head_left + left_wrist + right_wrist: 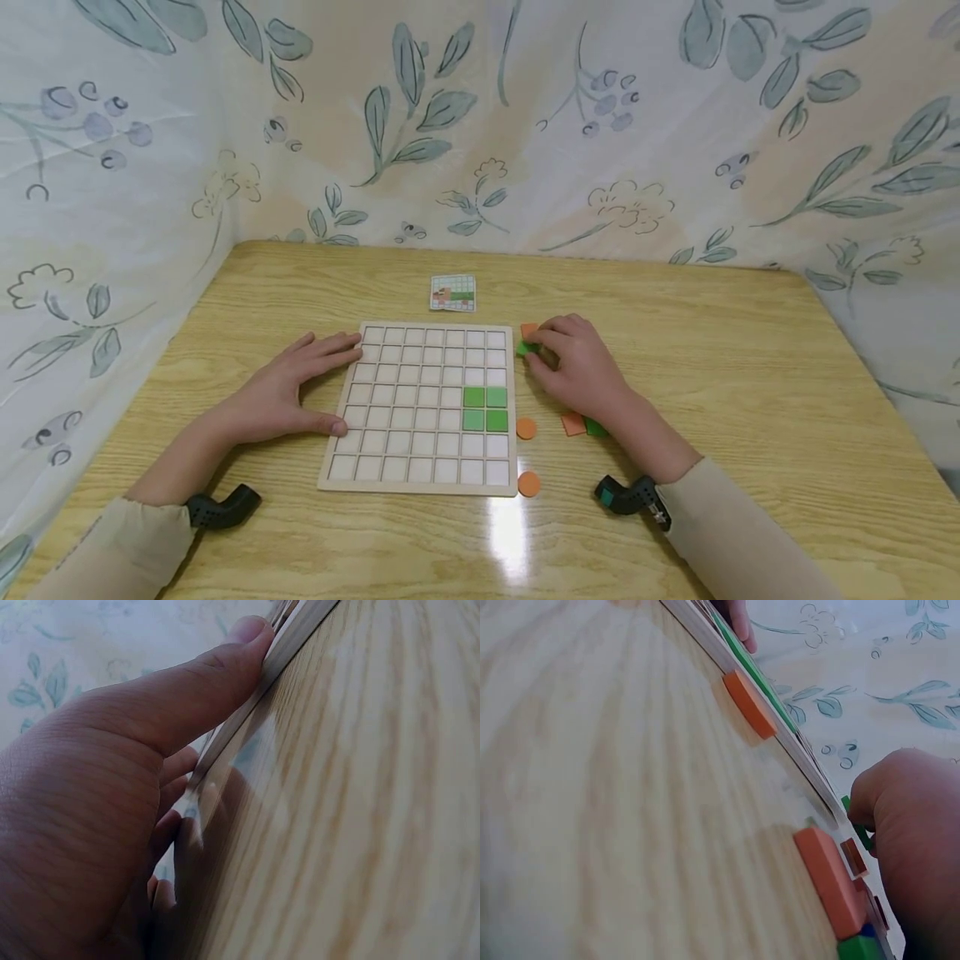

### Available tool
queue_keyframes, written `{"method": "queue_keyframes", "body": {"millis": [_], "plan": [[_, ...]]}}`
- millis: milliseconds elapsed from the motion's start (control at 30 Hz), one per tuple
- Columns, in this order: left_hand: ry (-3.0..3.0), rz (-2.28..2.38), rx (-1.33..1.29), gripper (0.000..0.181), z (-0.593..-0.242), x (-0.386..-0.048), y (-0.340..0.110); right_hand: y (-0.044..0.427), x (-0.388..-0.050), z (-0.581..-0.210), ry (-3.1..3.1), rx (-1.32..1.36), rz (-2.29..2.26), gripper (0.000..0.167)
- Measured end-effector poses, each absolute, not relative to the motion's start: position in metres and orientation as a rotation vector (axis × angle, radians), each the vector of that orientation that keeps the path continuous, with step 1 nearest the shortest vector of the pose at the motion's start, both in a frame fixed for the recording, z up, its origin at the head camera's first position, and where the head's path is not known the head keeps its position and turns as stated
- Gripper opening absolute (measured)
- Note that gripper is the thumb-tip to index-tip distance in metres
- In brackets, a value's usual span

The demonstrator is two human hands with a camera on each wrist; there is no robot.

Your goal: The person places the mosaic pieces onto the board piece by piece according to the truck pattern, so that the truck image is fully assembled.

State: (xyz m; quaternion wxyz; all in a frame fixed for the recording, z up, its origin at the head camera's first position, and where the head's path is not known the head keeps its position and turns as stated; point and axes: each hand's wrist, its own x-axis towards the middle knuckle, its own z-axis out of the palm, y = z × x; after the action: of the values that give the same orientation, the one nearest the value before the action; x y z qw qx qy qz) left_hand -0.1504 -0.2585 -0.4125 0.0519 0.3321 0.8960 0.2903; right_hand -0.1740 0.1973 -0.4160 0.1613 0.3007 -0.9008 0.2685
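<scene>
A pale wooden grid board (397, 442) lies on the table, with several green square tiles (474, 397) filling a block of cells at its right side. My left hand (277, 392) rests along the board's left edge, fingers spread and thumb touching the frame. Just off the board's right edge, my right hand (577, 362) pinches a green tile (522, 348) between thumb and fingers. Right behind that tile is an orange square tile (529, 331), partly covered by the fingers. The right wrist view also shows the pinched green tile, partly hidden by the hand.
Two round orange pieces (527, 429) lie along the board's right edge. Under the right wrist are an orange square tile (573, 425) and a partly hidden green tile (597, 428). A small pattern card (453, 293) lies beyond the board. Patterned cloth (480, 125) hangs behind the table.
</scene>
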Motion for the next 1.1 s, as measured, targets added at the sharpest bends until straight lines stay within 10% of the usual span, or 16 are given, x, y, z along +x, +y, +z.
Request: {"method": "queue_keyframes", "body": {"millis": [1100], "plan": [[2.732, 0.879, 1.018, 0.102, -0.415, -0.151, -0.261, 0.122, -0.147, -0.411, -2.419, 1.277, 0.814, 0.014]]}}
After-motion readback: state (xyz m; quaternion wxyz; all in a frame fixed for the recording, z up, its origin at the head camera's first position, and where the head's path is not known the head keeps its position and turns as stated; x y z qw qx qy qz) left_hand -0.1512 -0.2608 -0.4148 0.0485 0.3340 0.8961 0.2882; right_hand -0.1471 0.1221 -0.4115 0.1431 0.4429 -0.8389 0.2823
